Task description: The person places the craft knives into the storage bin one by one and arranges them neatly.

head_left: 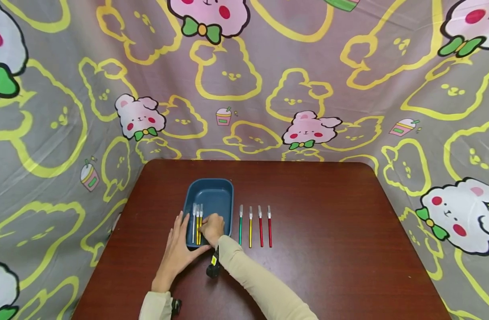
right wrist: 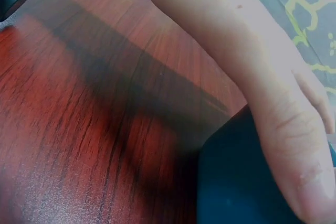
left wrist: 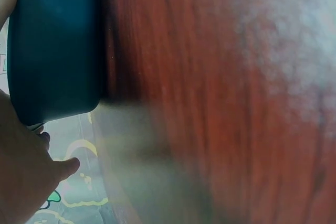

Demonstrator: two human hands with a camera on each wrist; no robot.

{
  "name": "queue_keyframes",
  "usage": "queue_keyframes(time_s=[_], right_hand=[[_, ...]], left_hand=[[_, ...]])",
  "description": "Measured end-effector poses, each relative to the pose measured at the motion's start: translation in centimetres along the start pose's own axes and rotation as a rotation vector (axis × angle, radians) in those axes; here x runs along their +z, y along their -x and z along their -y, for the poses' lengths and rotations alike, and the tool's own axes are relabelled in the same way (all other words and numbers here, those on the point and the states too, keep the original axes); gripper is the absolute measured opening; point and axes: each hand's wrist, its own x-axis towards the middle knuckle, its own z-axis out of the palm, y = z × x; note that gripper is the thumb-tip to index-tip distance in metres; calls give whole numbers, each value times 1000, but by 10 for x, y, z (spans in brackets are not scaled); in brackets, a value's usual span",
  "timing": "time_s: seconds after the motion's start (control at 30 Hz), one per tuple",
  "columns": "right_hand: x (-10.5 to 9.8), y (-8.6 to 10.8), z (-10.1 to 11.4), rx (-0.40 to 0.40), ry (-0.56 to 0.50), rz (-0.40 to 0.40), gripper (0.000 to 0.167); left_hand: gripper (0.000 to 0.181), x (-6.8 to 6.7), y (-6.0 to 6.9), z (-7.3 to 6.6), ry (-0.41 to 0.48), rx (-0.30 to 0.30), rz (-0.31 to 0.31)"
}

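A dark blue tray (head_left: 231,191) stands left of centre on the table. Inside it, side by side, lie a silver craft knife (head_left: 194,224) and two yellow craft knives (head_left: 198,229), with clear caps at their far ends. My right hand (head_left: 213,228) reaches into the tray and pinches the rightmost yellow craft knife (head_left: 201,211); its fingertips are partly hidden. My left hand (head_left: 178,249) rests against the tray's near left corner, fingers straight along the left side, thumb across the front. The tray wall (left wrist: 58,51) fills the upper left of the left wrist view.
Right of the tray lie a green craft knife (head_left: 241,224), a yellow one (head_left: 250,226) and two red ones (head_left: 265,226) in a row, all capped. The brown table (head_left: 328,231) is bordered by a patterned cloth (head_left: 244,89) at the back and sides.
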Motion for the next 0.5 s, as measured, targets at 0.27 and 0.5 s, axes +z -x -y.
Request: queue_keyframes(time_s=[0.27, 0.5], right_hand=[[-10, 1, 4, -13, -18, 6, 15], [-16, 1, 7, -91, -27, 12, 17]], left_hand=[[125, 0, -1, 0, -1, -9, 13], [125, -1, -1, -2, -9, -19, 20]])
